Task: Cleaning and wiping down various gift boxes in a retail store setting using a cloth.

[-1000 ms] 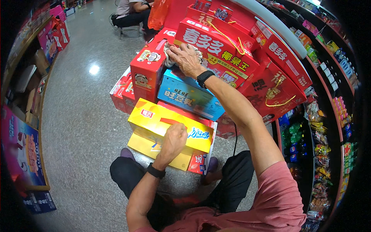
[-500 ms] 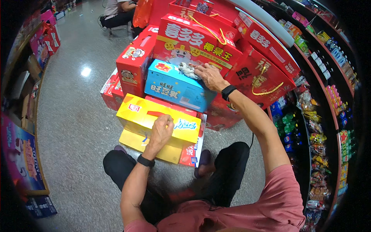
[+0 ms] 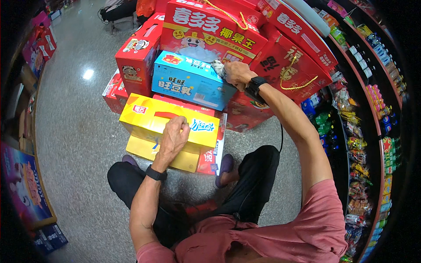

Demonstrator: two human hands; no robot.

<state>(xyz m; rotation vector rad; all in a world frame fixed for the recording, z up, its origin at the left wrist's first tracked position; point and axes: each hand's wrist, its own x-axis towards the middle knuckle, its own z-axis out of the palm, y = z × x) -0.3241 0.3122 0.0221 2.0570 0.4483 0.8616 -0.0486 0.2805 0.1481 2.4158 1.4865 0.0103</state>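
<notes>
Left hand (image 3: 174, 136) rests on yellow box (image 3: 149, 120); right hand (image 3: 237, 73) presses grey cloth (image 3: 218, 68) on blue box (image 3: 190, 81).

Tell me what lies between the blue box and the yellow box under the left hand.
In the head view, a flat red box shows as a strip between the blue box and the yellow box that the left hand rests on.

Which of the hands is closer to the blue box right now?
Right. The right hand presses a grey cloth on the blue box at its top right corner; the left hand rests lower down on the yellow box.
</notes>
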